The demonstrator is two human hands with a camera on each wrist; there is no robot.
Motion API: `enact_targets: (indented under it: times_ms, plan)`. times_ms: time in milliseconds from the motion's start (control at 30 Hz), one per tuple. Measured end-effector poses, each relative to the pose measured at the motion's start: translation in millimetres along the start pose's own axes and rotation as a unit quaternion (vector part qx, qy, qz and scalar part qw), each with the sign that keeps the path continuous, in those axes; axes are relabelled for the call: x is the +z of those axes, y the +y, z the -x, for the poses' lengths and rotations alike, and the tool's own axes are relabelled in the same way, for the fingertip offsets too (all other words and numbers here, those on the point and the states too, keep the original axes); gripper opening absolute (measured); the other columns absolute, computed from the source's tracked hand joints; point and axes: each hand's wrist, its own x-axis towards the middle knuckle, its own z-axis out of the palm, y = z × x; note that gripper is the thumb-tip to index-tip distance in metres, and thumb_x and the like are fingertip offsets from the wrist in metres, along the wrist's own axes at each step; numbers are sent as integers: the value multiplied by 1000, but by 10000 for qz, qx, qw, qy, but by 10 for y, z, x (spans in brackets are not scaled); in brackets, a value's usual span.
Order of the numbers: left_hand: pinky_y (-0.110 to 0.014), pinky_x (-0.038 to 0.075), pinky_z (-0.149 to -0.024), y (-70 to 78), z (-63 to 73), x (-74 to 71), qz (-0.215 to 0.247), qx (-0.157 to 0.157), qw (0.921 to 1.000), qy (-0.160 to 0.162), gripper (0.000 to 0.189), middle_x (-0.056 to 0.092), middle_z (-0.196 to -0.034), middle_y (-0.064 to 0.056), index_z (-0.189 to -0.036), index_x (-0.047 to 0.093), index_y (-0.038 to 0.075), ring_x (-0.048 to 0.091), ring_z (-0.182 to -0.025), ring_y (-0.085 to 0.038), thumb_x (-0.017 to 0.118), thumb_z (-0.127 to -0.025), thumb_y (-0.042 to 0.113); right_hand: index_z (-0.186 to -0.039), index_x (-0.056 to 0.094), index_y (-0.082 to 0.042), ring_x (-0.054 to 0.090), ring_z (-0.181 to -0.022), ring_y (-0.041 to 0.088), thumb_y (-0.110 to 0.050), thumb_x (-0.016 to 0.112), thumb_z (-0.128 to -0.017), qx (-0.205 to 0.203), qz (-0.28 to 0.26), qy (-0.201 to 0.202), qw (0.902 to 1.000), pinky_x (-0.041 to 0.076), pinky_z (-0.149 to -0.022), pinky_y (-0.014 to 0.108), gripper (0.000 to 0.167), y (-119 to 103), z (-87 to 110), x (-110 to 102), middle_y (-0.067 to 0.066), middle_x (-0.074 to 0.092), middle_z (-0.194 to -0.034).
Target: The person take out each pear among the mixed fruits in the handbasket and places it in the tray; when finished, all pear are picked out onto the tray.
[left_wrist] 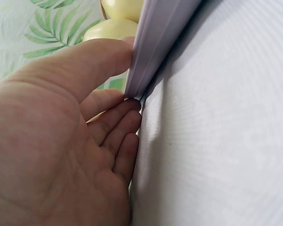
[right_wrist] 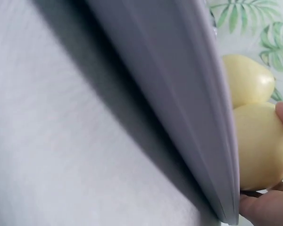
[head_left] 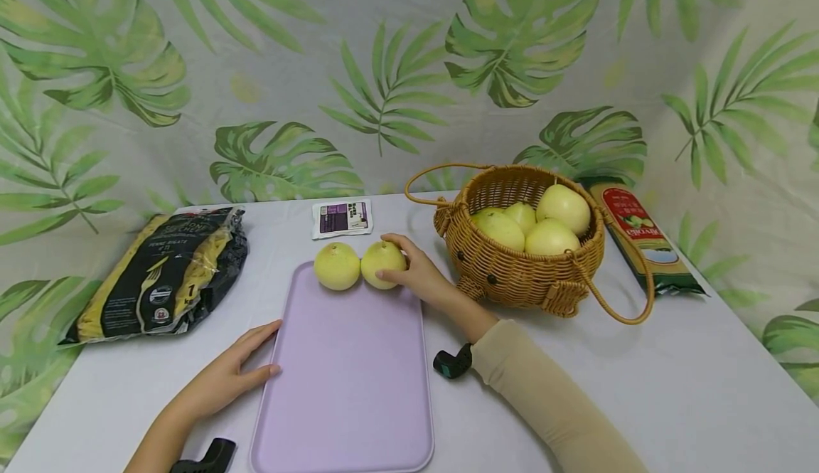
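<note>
Two round yellow pears sit side by side on the far end of the lilac tray (head_left: pixel 348 373). My right hand (head_left: pixel 419 274) holds the right pear (head_left: pixel 377 263), thumb on its near side and fingers over its far right side. The left pear (head_left: pixel 336 267) touches it. In the right wrist view, the held pear (right_wrist: pixel 262 146) shows past the tray's rim, between thumb and fingers. My left hand (head_left: pixel 224 370) rests at the tray's left edge with fingers extended. From the left wrist, its thumb (left_wrist: pixel 99 61) touches the rim while the other fingertips lie against the side and the cloth.
Right of the tray stands a wicker basket (head_left: pixel 518 274) with looped handles, holding several pears (head_left: pixel 552 237). Behind the tray lies a small purple-and-white packet (head_left: pixel 342 218). A black bag of penne (head_left: pixel 163 274) lies at left, a green-and-red packet (head_left: pixel 643 235) beyond the basket.
</note>
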Motion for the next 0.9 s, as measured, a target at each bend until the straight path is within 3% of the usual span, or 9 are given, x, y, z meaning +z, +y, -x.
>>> enact_targets:
  times_ms: [300,433,533,700,800,900]
  plan:
    - [-60,20,-97,11,6,-4,-26,-1,10000,27,65,32,-139,-13,-140,32,12,21,-129,-37,62,-85,28,-137,34,-11,50,-104,29,-14,69,-80,-273,-7,216,9994,46,-79,35,67,183,-119,35,12,35,-136]
    - [-59,20,-96,18,6,-3,-17,-13,10000,29,65,32,-140,-12,-140,32,13,22,-129,-36,62,-85,28,-138,33,-18,37,-120,27,-24,71,-78,-474,365,478,9971,38,-94,37,71,259,-135,27,8,32,-139]
    - [-59,20,-96,25,7,-3,-49,-17,10000,42,65,32,-140,-11,-140,32,14,22,-129,-35,62,-85,28,-137,34,-17,26,-128,23,-29,68,-81,-884,637,623,9921,27,-102,36,66,149,-55,-8,4,29,-140]
    - [-59,20,-96,22,10,0,-59,-16,10000,52,65,32,-140,-11,-140,32,14,22,-129,-35,62,-85,29,-134,35,-1,28,-127,23,-14,60,-87,-2143,802,648,9713,23,-105,34,54,-260,212,-116,13,34,-137]
    - [-60,19,-97,13,10,5,-38,18,10000,46,65,32,-139,-13,-140,32,12,21,-128,-38,62,-85,28,-130,36,7,32,-124,27,-2,59,-85,-2878,928,680,9508,24,-104,37,51,-547,405,-202,21,36,-132]
    - [-59,19,-97,9,7,5,-69,-56,10000,40,66,31,-140,-12,-141,31,13,21,-129,-37,62,-85,30,-127,36,10,33,-123,30,-8,59,-87,-3439,1070,737,9300,25,-103,41,50,-714,541,-332,24,36,-130]
